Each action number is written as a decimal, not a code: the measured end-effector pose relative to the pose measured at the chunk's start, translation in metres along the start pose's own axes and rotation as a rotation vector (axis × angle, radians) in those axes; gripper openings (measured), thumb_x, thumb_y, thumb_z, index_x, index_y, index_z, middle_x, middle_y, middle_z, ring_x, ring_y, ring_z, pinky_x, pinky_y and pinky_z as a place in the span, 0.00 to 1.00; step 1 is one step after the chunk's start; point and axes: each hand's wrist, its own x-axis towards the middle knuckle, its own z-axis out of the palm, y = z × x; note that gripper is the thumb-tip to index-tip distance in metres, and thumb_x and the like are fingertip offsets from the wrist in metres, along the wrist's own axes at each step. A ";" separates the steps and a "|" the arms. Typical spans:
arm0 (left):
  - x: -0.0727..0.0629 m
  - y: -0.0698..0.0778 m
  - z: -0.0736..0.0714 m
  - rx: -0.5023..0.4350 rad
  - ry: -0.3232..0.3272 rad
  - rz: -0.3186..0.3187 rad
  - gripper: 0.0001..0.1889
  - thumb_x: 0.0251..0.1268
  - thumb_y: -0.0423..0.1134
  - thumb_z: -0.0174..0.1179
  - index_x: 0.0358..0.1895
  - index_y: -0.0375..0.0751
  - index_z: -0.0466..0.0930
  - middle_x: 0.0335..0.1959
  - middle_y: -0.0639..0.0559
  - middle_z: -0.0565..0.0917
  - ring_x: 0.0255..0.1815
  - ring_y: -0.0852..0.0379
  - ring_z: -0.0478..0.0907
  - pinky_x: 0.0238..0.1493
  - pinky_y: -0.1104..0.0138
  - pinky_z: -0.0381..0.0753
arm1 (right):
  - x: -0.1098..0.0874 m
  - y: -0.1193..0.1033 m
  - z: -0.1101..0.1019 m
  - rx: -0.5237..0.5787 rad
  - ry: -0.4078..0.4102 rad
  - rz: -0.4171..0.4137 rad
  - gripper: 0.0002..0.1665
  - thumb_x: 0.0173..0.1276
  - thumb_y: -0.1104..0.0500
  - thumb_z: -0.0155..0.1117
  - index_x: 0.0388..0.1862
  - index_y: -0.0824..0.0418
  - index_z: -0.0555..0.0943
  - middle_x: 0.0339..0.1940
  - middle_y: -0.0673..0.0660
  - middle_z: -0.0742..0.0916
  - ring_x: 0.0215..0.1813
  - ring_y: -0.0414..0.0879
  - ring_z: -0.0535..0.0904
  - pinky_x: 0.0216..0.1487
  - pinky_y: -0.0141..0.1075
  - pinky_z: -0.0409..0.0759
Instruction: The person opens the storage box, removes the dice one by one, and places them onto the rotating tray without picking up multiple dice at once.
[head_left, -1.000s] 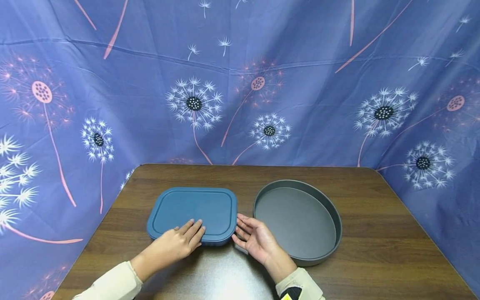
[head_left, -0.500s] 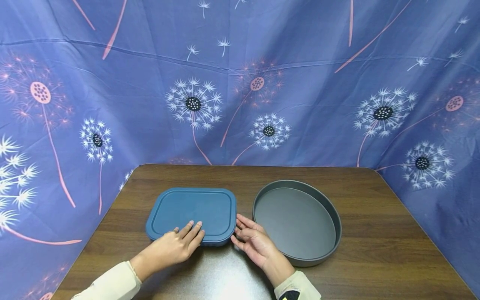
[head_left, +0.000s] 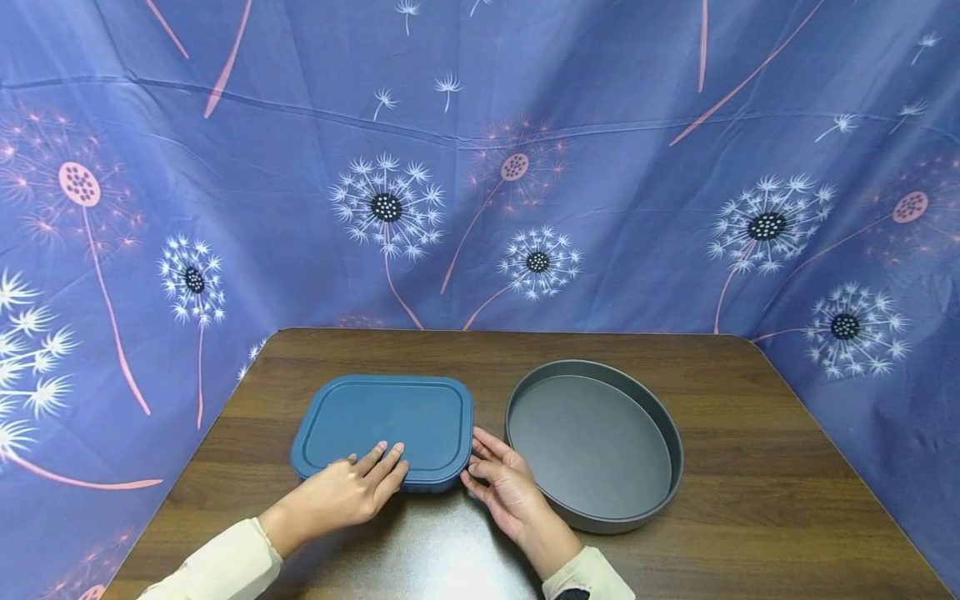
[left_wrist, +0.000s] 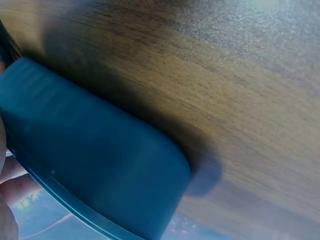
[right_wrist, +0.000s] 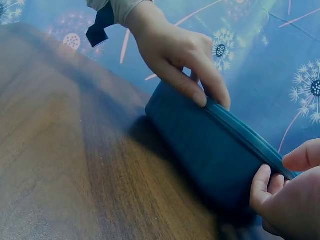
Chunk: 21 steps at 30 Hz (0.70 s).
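A blue rectangular food container (head_left: 375,417) with its lid on stands left of centre on the table. From the front, my left hand (head_left: 348,492) lays its fingers over the lid (right_wrist: 245,132), while its thumb bears on the front rim, as the right wrist view shows. At the front right corner, my right hand (head_left: 510,492) pinches the lid's rim, one digit above it and curled fingertips (right_wrist: 260,182) below. The left wrist view shows the container's dark blue side wall (left_wrist: 100,150) close up. What the container holds is hidden under the lid.
A round dark grey pan (head_left: 600,442) stands just right of my right hand, its wall close behind that hand. The brown wooden table (head_left: 757,467) ends at a blue dandelion-print cloth (head_left: 637,192) behind and at both sides.
My right hand has shifted slightly left and its fingers are more curled at the container's corner. The left hand and the pan stay in place, and the lid stays on.
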 end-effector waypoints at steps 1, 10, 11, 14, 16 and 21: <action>0.000 0.000 0.000 -0.005 0.004 -0.002 0.27 0.81 0.37 0.25 0.49 0.35 0.80 0.46 0.40 0.85 0.41 0.50 0.86 0.23 0.63 0.83 | 0.000 0.000 0.000 -0.004 0.005 -0.001 0.40 0.57 0.78 0.48 0.72 0.73 0.56 0.51 0.54 0.72 0.48 0.44 0.73 0.49 0.34 0.75; 0.002 -0.003 -0.001 -0.031 0.081 -0.017 0.25 0.81 0.38 0.28 0.47 0.34 0.80 0.44 0.40 0.86 0.38 0.50 0.86 0.21 0.63 0.82 | -0.002 0.002 0.004 -0.036 0.033 -0.027 0.40 0.59 0.76 0.55 0.72 0.73 0.56 0.52 0.55 0.74 0.41 0.39 0.75 0.46 0.32 0.76; 0.002 -0.003 -0.002 -0.029 0.086 -0.017 0.25 0.81 0.38 0.29 0.47 0.34 0.80 0.44 0.40 0.86 0.37 0.50 0.86 0.21 0.63 0.82 | -0.001 0.002 0.004 -0.041 0.041 -0.028 0.41 0.59 0.76 0.56 0.72 0.73 0.56 0.52 0.55 0.74 0.40 0.39 0.76 0.45 0.32 0.77; 0.002 -0.003 -0.002 -0.027 0.092 -0.018 0.25 0.81 0.38 0.29 0.47 0.33 0.80 0.44 0.40 0.86 0.37 0.50 0.86 0.21 0.63 0.82 | -0.001 0.004 0.005 -0.056 0.065 -0.030 0.40 0.58 0.76 0.57 0.71 0.72 0.58 0.51 0.55 0.75 0.38 0.39 0.77 0.44 0.32 0.78; 0.002 -0.004 -0.002 -0.029 0.091 -0.020 0.25 0.81 0.38 0.29 0.47 0.33 0.80 0.44 0.40 0.86 0.38 0.50 0.86 0.21 0.63 0.82 | 0.000 0.005 0.006 -0.067 0.084 -0.030 0.40 0.57 0.76 0.56 0.71 0.71 0.59 0.49 0.54 0.76 0.36 0.38 0.78 0.43 0.32 0.79; 0.003 -0.004 -0.003 -0.031 0.086 -0.015 0.25 0.81 0.38 0.29 0.48 0.33 0.80 0.44 0.39 0.85 0.39 0.50 0.86 0.23 0.64 0.83 | 0.001 0.007 0.009 -0.092 0.132 -0.041 0.40 0.55 0.77 0.57 0.69 0.70 0.61 0.46 0.53 0.76 0.34 0.37 0.77 0.40 0.31 0.80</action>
